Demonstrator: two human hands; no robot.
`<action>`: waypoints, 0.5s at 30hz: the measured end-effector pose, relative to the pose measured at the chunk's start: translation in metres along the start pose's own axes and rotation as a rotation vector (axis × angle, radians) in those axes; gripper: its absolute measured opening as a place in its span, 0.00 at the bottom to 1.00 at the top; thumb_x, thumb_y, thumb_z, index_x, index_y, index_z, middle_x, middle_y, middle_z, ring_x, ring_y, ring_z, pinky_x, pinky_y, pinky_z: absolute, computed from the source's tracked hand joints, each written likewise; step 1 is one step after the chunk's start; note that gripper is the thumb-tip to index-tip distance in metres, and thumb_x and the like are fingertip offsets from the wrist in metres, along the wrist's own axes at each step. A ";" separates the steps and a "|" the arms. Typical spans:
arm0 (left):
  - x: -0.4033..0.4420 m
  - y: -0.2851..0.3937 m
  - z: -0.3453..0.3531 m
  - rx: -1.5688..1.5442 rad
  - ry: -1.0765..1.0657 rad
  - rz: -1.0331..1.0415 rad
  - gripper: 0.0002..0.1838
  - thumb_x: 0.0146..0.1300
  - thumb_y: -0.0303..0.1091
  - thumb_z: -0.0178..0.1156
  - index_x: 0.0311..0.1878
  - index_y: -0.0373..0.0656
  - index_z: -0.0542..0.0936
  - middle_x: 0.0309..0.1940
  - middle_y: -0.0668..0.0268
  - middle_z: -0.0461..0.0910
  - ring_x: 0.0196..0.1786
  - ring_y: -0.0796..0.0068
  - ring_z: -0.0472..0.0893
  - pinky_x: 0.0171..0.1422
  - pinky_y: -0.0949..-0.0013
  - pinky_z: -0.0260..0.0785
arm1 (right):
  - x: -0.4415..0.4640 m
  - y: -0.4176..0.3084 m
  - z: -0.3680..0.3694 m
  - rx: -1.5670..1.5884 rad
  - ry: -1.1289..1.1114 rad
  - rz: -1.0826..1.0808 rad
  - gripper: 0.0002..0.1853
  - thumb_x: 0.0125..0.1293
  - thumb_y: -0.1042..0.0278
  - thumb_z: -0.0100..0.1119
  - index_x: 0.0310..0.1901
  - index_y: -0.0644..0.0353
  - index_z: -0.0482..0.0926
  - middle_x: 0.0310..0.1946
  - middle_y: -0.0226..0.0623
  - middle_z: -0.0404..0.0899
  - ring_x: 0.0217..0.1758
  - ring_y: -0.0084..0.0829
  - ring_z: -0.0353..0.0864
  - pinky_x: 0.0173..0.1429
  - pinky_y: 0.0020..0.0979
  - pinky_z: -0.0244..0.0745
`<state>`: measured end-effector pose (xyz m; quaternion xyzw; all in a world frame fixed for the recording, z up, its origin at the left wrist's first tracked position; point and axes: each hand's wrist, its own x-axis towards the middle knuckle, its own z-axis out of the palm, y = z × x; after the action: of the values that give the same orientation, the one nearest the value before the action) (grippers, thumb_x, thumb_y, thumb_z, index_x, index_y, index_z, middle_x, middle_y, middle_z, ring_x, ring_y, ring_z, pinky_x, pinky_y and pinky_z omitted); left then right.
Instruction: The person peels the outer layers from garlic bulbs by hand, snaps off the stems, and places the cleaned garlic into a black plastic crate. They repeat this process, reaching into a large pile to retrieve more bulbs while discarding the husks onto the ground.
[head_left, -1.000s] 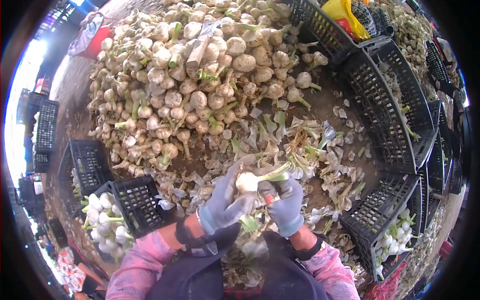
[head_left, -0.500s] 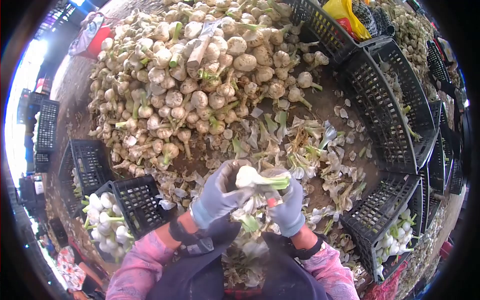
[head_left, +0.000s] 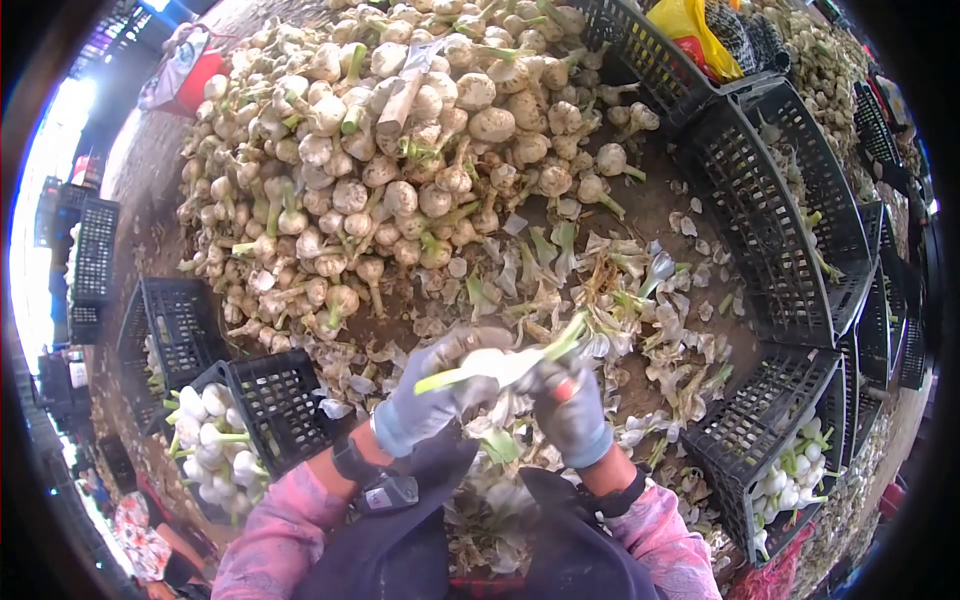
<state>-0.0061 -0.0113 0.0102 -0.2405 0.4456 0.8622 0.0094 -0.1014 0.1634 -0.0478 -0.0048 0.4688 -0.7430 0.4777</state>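
A white garlic bulb (head_left: 488, 366) is between my gloved hands, above the heap of peelings. My left hand (head_left: 438, 385) is closed round the bulb, whose green-tipped stem points left across the fingers. My right hand (head_left: 572, 415) pinches a green-and-white strip of garlic skin (head_left: 560, 342) at the bulb's right side; it slants up and to the right. Whether this strip is still joined to the bulb I cannot tell. Something red shows at a right finger. In front of the hands lies a big pile of unpeeled garlic (head_left: 350, 190).
Loose garlic skins (head_left: 640, 310) cover the ground ahead and between my knees. A black crate (head_left: 280, 405) with white bulbs stands at left, another crate (head_left: 765, 430) at right. Tall crates (head_left: 755, 200) line the far right. A wooden-handled tool (head_left: 398, 105) lies on the pile.
The bulb has turned so its stem points left instead of right. My right hand has peeled a strip outward to the upper right, and its fingers have shifted.
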 end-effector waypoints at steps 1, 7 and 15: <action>-0.001 0.001 -0.004 0.106 -0.096 -0.005 0.26 0.63 0.31 0.69 0.61 0.35 0.73 0.48 0.62 0.79 0.44 0.75 0.82 0.46 0.73 0.79 | 0.002 0.002 -0.006 0.124 0.052 0.002 0.10 0.71 0.67 0.58 0.47 0.65 0.78 0.38 0.33 0.82 0.40 0.25 0.83 0.49 0.28 0.79; -0.003 0.004 -0.015 0.518 -0.249 0.260 0.36 0.58 0.36 0.75 0.68 0.39 0.71 0.53 0.67 0.77 0.51 0.78 0.79 0.55 0.74 0.72 | 0.023 0.008 -0.060 0.196 0.280 0.039 0.17 0.70 0.60 0.58 0.53 0.64 0.77 0.43 0.36 0.81 0.43 0.30 0.81 0.44 0.32 0.78; -0.005 0.001 -0.014 0.388 0.013 0.190 0.35 0.51 0.28 0.78 0.61 0.38 0.70 0.52 0.64 0.79 0.53 0.77 0.79 0.60 0.70 0.74 | -0.006 -0.051 -0.001 -0.902 0.005 -0.146 0.23 0.65 0.61 0.68 0.56 0.65 0.76 0.51 0.39 0.82 0.45 0.26 0.83 0.50 0.27 0.79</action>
<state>0.0035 -0.0221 0.0064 -0.1967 0.6239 0.7558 -0.0286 -0.1347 0.1734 -0.0095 -0.2437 0.7450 -0.4962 0.3733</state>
